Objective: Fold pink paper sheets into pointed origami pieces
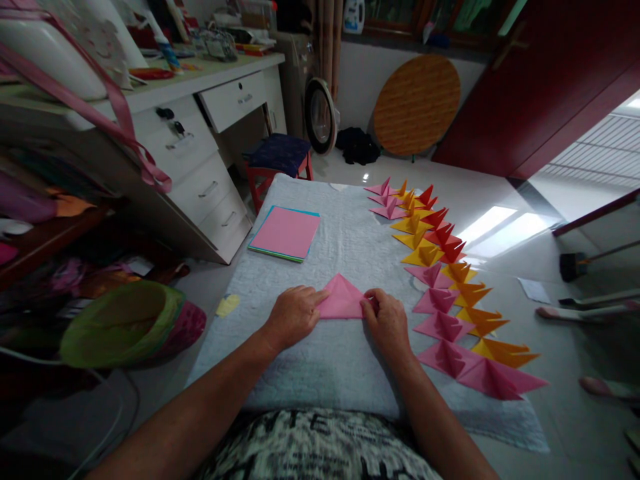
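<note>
A pink sheet of origami paper (pixel 341 301), folded into a triangle with creases, lies on the cloth-covered table before me. My left hand (pixel 295 313) holds its left corner, the index finger stretched over the paper and the thumb at the lower edge. At the right corner, my right hand (pixel 387 319) pinches the paper between thumb and fingers. A stack of square coloured paper (pixel 286 233), pink on top, rests beyond my left hand. Folded paper cranes stand in rows to the right: pink ones (pixel 443 325), yellow ones (pixel 423 253) and red ones (pixel 453 248).
The light blue cloth (pixel 345 233) covers the table. Left of it are a white drawer desk (pixel 200 180) and a green-rimmed bin (pixel 120 327). A stool (pixel 277 153) stands behind the table, near an open washing machine door (pixel 321 117). A round wooden board (pixel 417 103) leans on the wall.
</note>
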### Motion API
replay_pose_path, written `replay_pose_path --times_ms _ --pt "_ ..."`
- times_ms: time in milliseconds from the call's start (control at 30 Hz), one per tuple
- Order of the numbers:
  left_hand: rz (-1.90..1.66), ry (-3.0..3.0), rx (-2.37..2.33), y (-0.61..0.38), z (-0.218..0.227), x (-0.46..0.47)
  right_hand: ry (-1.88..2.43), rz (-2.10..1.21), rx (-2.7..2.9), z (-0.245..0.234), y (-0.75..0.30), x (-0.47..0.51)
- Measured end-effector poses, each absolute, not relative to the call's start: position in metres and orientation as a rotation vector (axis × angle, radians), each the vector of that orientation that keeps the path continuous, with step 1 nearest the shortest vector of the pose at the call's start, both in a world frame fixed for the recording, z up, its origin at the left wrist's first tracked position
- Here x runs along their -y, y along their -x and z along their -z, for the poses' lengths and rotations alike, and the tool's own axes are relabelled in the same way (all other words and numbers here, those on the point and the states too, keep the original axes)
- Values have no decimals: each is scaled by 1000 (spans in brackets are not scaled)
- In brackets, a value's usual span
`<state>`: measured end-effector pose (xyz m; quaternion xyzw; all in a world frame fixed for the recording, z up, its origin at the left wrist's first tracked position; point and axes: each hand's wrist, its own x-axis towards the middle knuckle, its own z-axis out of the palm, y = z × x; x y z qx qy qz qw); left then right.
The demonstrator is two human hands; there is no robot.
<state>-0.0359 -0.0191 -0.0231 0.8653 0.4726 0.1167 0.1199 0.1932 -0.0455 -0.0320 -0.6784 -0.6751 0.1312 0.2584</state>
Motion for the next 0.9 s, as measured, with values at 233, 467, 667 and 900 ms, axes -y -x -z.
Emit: replay_pose_path --times_ms 233,467,667,900 --pt "-328 -2523 -1382 34 23 19 1849 -356 1830 30 -192 45" --pt "-316 -2530 -1397 35 25 19 1856 -329 1838 30 -191 45" --pt "-304 -2550 -1420 34 25 21 1849 -338 1835 33 -192 45" --pt "-277 -2578 -1433 33 24 23 1846 -358 1842 29 -192 44"
